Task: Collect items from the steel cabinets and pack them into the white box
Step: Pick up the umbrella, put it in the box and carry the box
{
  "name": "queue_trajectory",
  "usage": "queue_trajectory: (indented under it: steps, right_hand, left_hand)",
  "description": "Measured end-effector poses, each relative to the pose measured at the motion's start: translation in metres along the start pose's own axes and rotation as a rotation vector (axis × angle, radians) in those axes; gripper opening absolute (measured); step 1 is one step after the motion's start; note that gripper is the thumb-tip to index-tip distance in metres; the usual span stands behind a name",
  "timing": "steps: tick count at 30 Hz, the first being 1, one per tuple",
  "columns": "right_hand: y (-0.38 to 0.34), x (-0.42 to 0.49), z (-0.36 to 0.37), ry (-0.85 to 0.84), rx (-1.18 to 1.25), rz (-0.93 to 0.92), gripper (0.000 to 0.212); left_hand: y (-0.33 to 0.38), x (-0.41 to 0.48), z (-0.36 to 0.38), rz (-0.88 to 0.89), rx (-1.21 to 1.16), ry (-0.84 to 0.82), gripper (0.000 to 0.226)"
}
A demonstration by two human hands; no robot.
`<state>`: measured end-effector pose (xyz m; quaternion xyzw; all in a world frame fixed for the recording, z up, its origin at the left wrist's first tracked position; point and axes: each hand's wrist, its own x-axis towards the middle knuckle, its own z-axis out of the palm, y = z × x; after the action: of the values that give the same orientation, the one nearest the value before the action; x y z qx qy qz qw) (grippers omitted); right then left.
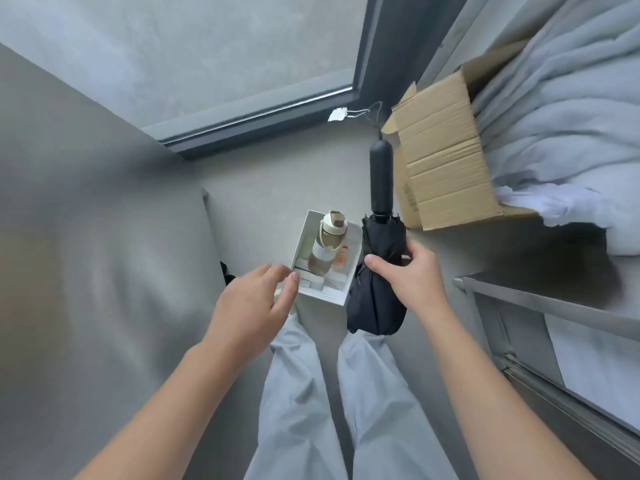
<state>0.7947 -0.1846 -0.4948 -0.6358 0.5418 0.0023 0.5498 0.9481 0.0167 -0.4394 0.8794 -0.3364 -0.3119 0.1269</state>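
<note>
- Forearms come in from the bottom of the view, bare, over pale grey trousers (304, 403), so the person is standing right over the white box (313, 233) on the floor.
- Right hand (412, 275) is wrapped around a folded black umbrella (375, 306), thumb across the front, fingers round the far side. Grip sits about mid-length on the canopy.
- Umbrella sits just right of the box, overlapping its right wall. Its long axis runs away from the person, handle end pointing far, canopy end nearest the legs. That's roughly parallel to the box's long side, which is the bit that matters.
- Left hand (258, 299) is open and empty, fingers loosely spread, hovering at the near-left corner of the box, fingertips about at the rim. Can't tell if it's actually touching.
- Inside the box: a beige bottle (323, 247) lying lengthwise, plus some small white packets at the near end and something with orange print beside the bottle.
- My guess: the umbrella goes in next, and since it looks longer than the box, it'll probably need angling or end up sticking out. Bottle hogs the middle, so space is tight.
- Right hand is the one doing the work; left looks set to steady the box.
- Beyond the box to the right: an open cardboard box (446, 161), and a steel shelf (540, 299) with pale bedding above it.
</note>
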Motion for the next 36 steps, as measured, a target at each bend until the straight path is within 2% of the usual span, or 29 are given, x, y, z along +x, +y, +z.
queue_trajectory:
  steps: [7,15,24,29,36]
  right_hand:
    - [0.105,0.063,0.064,0.086,0.070,0.125,0.030]
    - [0.212,0.126,0.126,0.066,0.085,0.231,0.032]
    - [0.261,0.153,0.160,0.092,0.048,0.311,0.036]
    - [0.276,0.193,0.177,0.123,-0.089,0.259,0.042]
    - [0.302,0.238,0.202,0.184,-0.205,0.277,0.048]
  left_hand:
    - [-0.051,0.085,0.112,0.058,0.055,-0.160,0.042]
    - [-0.122,0.126,0.234,0.055,0.101,-0.298,0.042]
    - [-0.149,0.167,0.283,0.019,0.094,-0.330,0.034]
    - [-0.156,0.195,0.302,0.001,0.077,-0.343,0.035]
    - [-0.166,0.215,0.331,0.002,0.082,-0.327,0.036]
